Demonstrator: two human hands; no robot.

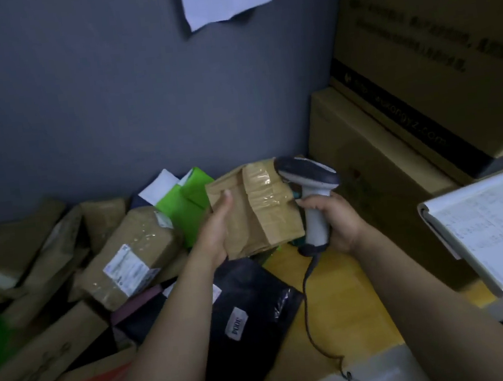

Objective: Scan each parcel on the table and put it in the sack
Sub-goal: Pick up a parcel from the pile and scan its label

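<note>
While the left hand [216,225] is gripping the brown paper parcel [255,208] above the table [343,289], thumb lying along the near face and fingers tucking out of sight behind, the right hand [338,224] is wrapping all its fingers round the handle of the scanner [309,190]. The scanner's dark head is sitting just beside the parcel's upper right corner, so this looks like the scanning step under way.

No label is showing on the face turned this way, only creased kraft paper and a wide band of glossy, wrinkled tape. My guess is the next move is calling for a turn of the packet until its barcode is facing the scanner, then a drop into the sack, which is not appearing anywhere in view.

The scanner's curly cable [307,309] is trailing down over the yellow tabletop. Below the parcel a slick black mailer [249,322] is lying flat. To the left, a blocky taped parcel [129,260] with a white label is leaning in the heap, a bright green bag [183,204] is peeking out behind it, and big cardboard cartons [383,175] are stacking up on the right.
</note>
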